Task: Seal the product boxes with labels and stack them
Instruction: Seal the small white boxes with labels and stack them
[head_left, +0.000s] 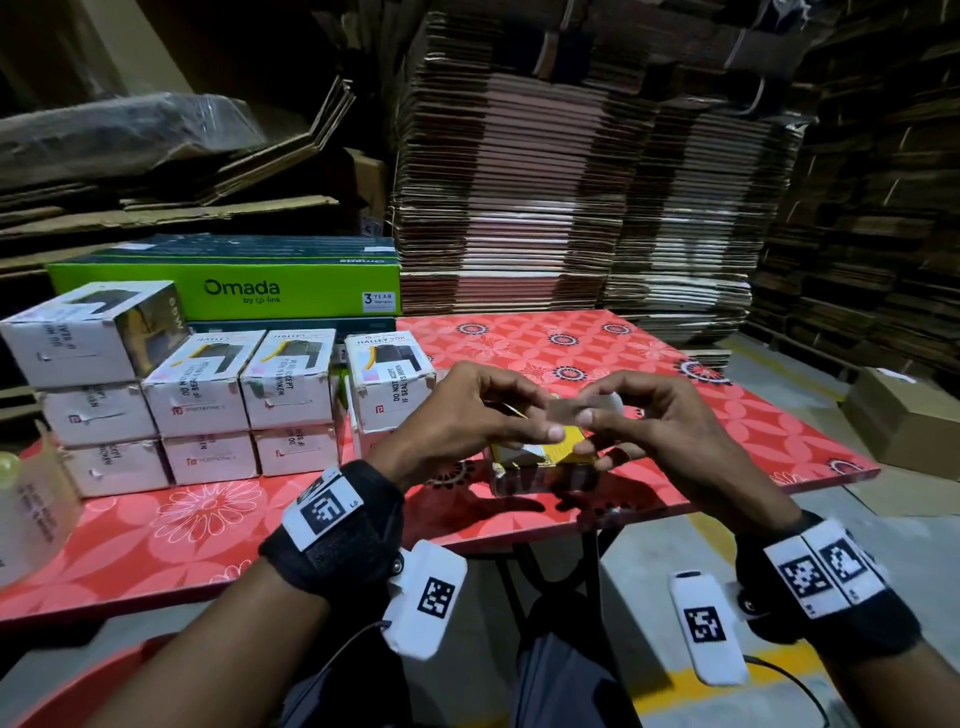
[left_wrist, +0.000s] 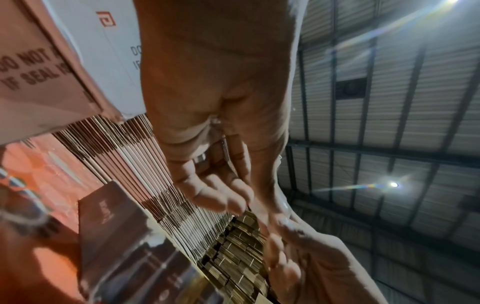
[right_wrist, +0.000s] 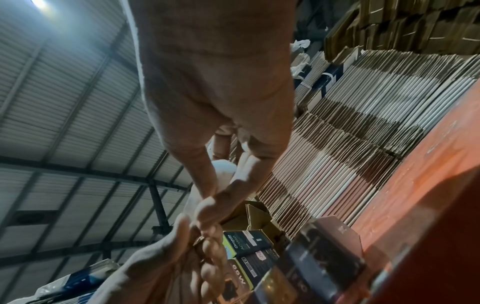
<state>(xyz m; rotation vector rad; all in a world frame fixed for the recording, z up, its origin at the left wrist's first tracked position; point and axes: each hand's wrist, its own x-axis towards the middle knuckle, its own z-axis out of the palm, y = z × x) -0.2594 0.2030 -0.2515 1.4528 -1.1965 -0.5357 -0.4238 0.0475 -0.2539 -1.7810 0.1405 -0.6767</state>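
Red floral table (head_left: 675, 364) in the head view: left hand (head_left: 467, 415) and right hand (head_left: 660, 421) meet above a yellow-topped box (head_left: 540, 470), both pinching a clear label (head_left: 571, 408) between thumb and fingertips. Sealed white boxes (head_left: 197, 405) stand stacked at the left, before a green carton (head_left: 234, 291). Left wrist view: curled fingers (left_wrist: 221, 195) by flattened cardboard (left_wrist: 155, 174). Right wrist view: fingertips (right_wrist: 207, 205) touch the other hand; the box (right_wrist: 324, 257) lies below.

- Flattened cardboard stacks (head_left: 597, 171) are towering at the far side.
- A corrugated roof (left_wrist: 389, 102) is carrying glaring lamps (left_wrist: 394, 184).
- Grey floor (head_left: 670, 551) is lying near.
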